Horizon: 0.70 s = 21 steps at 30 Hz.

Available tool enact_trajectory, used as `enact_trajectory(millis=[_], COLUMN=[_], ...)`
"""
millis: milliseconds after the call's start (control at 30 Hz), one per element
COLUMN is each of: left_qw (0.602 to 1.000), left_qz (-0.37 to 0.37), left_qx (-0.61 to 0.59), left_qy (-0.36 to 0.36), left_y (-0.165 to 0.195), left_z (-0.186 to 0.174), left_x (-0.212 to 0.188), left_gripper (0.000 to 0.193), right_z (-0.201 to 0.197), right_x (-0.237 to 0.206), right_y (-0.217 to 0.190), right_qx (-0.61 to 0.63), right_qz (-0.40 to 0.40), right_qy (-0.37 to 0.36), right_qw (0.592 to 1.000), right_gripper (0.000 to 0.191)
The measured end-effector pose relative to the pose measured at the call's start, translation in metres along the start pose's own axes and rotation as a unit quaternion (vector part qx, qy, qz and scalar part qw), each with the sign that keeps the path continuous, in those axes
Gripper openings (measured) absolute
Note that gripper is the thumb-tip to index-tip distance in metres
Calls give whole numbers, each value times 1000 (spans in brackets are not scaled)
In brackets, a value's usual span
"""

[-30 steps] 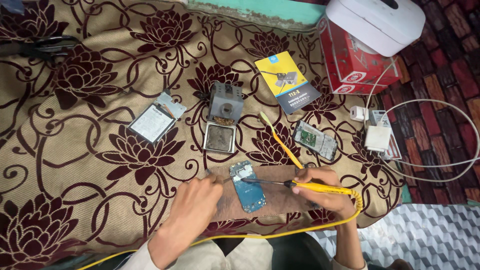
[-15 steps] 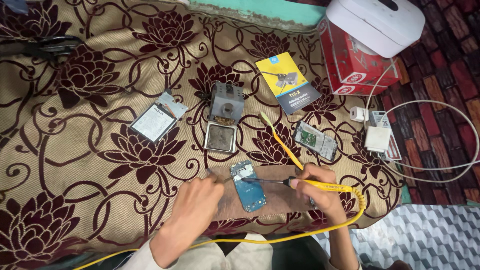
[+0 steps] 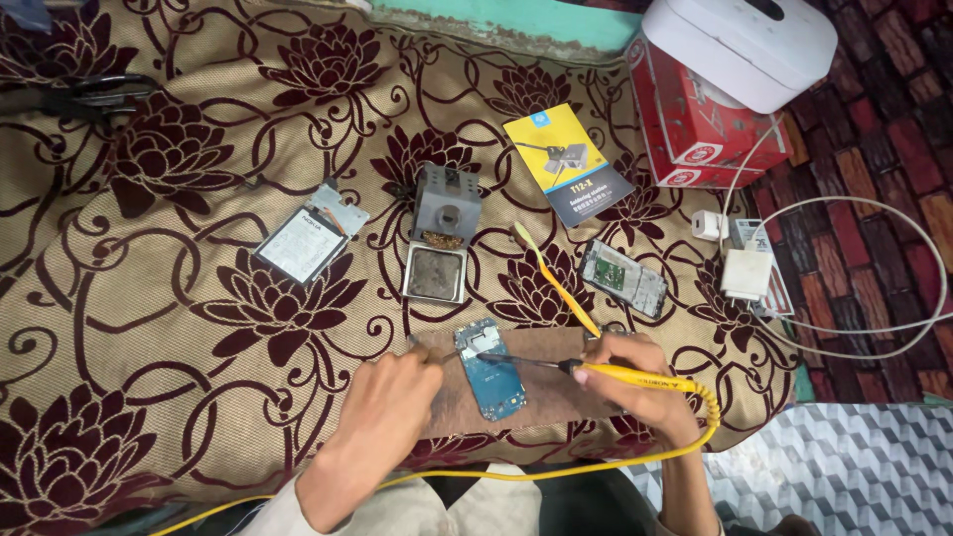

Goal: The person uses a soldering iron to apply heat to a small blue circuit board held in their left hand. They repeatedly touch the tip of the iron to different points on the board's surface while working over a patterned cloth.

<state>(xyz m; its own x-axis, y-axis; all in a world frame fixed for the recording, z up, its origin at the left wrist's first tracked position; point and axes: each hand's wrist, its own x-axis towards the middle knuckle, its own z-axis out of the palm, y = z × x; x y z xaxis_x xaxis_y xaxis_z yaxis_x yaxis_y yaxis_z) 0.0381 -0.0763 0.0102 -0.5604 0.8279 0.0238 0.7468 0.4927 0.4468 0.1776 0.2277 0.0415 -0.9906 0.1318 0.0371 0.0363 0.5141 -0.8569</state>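
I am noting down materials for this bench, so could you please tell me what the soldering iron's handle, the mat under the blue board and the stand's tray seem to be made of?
Soldering iron: the handle looks like glossy yellow plastic, and the thin tip looks like dark metal.
Brown mat: probably matte cardboard or leather; flat, dull, square-edged.
Stand's tray: apparently grey metal, dull and stained.

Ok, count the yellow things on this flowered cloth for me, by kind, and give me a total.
Soldering iron with yellow handle, in the right hand: 1
Yellow coiled cord: 1
Yellow tweezers: 1
Yellow-and-dark booklet: 1
Total: 4
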Motion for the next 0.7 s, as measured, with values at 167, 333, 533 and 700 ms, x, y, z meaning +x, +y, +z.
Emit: enact_trajectory(millis=[167, 333, 533, 700], left_qw=[1000, 1000, 999, 1000], left_qz=[4, 9, -18, -11], left_qx=[-4, -7, 10, 8], left_qy=[6, 20, -34, -22], left_y=[-2, -2, 0, 1], left_z=[1, 0, -6, -7], left_x=[-1, -2, 3, 3], left_gripper=[15, 16, 14, 15], right_z=[-3, -3, -4, -3], right_x=[3, 4, 6, 4], right_y=[-9, -14, -9, -9], right_qx=[-34, -6, -6, -21], right_qz=[-23, -53, -52, -30], right_qy=[-15, -17, -23, -15], right_qw=[999, 998, 998, 999], right_gripper=[21, 19, 19, 20])
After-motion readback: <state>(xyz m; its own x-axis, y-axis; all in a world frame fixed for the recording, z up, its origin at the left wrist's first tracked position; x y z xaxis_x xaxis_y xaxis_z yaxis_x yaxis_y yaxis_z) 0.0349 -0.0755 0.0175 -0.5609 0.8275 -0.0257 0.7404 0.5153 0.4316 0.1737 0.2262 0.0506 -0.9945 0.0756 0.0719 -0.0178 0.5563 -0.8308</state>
